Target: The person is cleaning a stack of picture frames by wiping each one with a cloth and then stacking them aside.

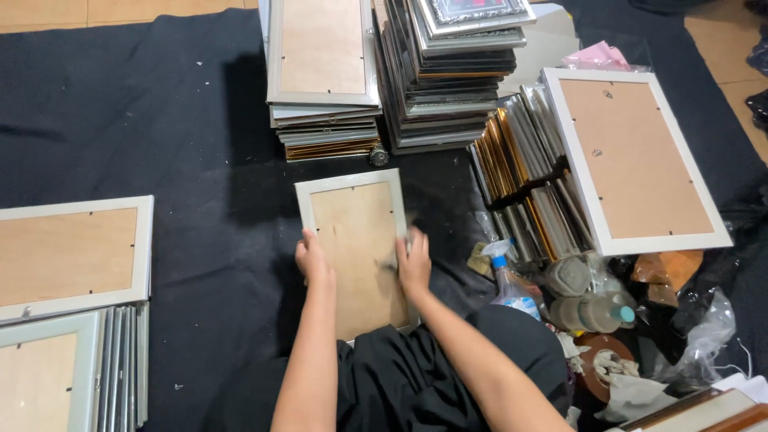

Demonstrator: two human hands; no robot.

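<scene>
A black cloth (160,120) covers the tiled floor (120,10). At its near middle a frame (358,240) lies back up. The left hand (312,260) grips its left edge; the right hand (414,260) presses its right edge, fingers curled. Beyond, frame stacks (400,80) line the far edge.
</scene>
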